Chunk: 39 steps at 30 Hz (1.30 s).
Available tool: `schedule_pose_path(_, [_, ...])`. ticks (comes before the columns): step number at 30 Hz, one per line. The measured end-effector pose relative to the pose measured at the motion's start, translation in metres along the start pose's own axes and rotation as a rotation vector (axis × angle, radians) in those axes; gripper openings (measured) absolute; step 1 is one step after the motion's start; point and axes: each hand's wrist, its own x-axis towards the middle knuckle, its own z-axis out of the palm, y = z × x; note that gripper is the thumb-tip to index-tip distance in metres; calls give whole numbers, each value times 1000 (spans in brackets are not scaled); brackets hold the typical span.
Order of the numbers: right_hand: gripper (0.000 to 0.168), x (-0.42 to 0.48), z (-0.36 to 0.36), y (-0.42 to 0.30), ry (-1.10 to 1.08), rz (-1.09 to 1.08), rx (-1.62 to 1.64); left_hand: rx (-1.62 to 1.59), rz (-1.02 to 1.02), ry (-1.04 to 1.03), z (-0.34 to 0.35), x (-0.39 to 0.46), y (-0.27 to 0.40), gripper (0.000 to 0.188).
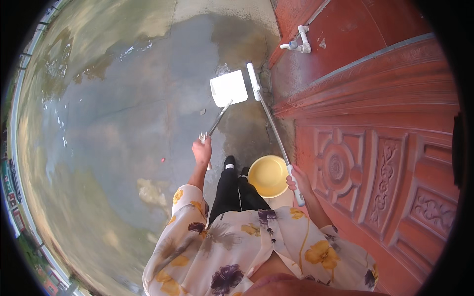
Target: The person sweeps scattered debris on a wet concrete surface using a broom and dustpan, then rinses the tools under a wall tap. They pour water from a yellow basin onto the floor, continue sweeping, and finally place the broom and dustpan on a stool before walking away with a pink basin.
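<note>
My left hand [202,150] is closed around the handle of a white long-handled dustpan [229,88], whose pan is over the wet concrete ahead of my feet. In my right hand [299,180] is the white grip of a metal-shafted broom or squeegee [274,125]. Its narrow white head is just right of the pan, with a gap between them. A yellow plastic basin [267,176] stands beside my feet, below the shaft on the right. No contents can be made out in it.
Red wall panels and a carved red door [340,166] border the right side. A white pipe with a tap [301,42] sticks out near the wall's base. Wet concrete [129,103] spreads left, with a small stone [202,111] and a small red scrap [163,160] on it.
</note>
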Motion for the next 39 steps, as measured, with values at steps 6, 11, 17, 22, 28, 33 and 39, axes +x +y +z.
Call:
schedule_pose_path(6, [28, 14, 15, -15, -16, 43, 128, -956, -434, 62, -63, 28, 6, 18])
schedule_pose_path(11, [34, 16, 34, -34, -135, 89, 218, -1607, -565, 45, -79, 15, -77, 23])
schedule_pose_path(17, [38, 7, 64, -50, -214, 106, 247, -2094, -502, -144, -82, -34, -136, 41])
schedule_pose_path(22, [40, -3, 86, -60, -254, 80, 187, -2199, -420, -186, -93, -66, -152, 48])
schedule_pose_path(28, [33, -3, 90, -60, -327, 94, 237, -2252, -281, -252, -112, -84, -162, 48])
schedule_pose_path(33, [38, 0, 82, -57, -404, 140, 325, -2268, -193, -252, -129, -92, -161, 47])
schedule_pose_path(39, [32, -8, 76, -46, -484, 198, 412, -2270, -105, -220, -144, -123, -173, 48])
